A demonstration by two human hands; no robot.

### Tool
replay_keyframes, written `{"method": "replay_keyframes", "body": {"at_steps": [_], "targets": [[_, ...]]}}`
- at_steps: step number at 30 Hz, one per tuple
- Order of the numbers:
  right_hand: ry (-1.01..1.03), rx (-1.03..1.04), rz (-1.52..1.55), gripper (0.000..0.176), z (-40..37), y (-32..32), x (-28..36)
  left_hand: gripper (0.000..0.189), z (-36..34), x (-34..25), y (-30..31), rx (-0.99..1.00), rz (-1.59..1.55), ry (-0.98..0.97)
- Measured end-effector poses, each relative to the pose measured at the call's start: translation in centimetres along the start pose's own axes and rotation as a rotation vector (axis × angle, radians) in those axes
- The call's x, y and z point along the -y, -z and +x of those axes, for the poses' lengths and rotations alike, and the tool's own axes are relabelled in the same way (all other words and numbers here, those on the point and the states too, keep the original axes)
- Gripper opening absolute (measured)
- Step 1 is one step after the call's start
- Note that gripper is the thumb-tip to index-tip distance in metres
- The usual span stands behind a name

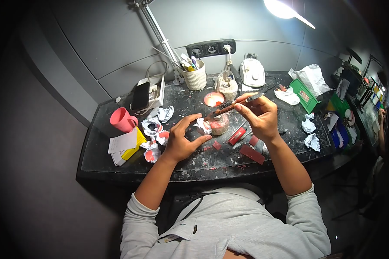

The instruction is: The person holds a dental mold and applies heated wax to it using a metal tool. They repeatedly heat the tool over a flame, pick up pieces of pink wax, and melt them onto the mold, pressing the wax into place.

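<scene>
Dark workbench (229, 162), flecked with pink and white scraps, stands against grey wall panels under a bright desk lamp. Watching through the head camera, I see my left hand (182, 140) low over the bench, thumb and forefinger curled around a small white and pink piece (203, 126), pinching it just beside a little glass jar (219, 124). My right hand (260, 115) is raised, fingers closed on a slender tool (231, 107) with a brown shaft and metal blade, its lower end angled down close to the jar. I judge the pinch to be light, so a nudge from the tool could knock the piece loose or tip the jar. The piece looks lumpy and pale, tinged with pink; finer detail is too small to tell. Red slabs (252, 154) lie near my right wrist, and a pink cup (122, 119) stands well apart at the left.
</scene>
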State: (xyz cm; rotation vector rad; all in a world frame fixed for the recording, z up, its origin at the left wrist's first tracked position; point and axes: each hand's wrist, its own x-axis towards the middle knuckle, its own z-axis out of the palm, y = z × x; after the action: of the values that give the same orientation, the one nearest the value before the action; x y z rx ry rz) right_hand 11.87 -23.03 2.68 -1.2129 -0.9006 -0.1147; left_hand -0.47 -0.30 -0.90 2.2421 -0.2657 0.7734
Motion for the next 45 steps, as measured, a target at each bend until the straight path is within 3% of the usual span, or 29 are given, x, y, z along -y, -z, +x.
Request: {"method": "replay_keyframes", "body": {"at_steps": [10,14,23,29,32,37,45], "targets": [[0.054,-0.003,0.001,0.014,0.2,0.5,-0.2,0.063,0.0,-0.2,0.0,0.002,-0.013,0.016],[0.134,-0.196,-0.174,0.014,1.1,1.7,-0.2,0.064,0.0,0.0,-0.1,-0.026,0.002,0.008],[0.097,-0.159,-0.357,0.014,1.1,2.2,-0.9,0.063,0.0,-0.2,-0.1,-0.103,0.063,0.005],[0.054,-0.171,-0.062,0.013,0.8,1.3,0.2,0.064,0.1,0.2,-0.2,-0.114,0.097,-0.048],[-0.004,-0.055,0.053,0.012,0.3,0.7,0.0,0.064,0.1,0.2,-0.3,-0.109,0.092,-0.058],[0.008,0.069,-0.001,0.017,-0.1,0.2,0.1,0.064,0.1,0.0,-0.2,-0.096,0.091,-0.055],[0.060,0.091,0.039,0.020,-0.1,0.0,-0.2,0.062,-0.1,0.3,-0.3,-0.081,0.079,-0.036]]}}
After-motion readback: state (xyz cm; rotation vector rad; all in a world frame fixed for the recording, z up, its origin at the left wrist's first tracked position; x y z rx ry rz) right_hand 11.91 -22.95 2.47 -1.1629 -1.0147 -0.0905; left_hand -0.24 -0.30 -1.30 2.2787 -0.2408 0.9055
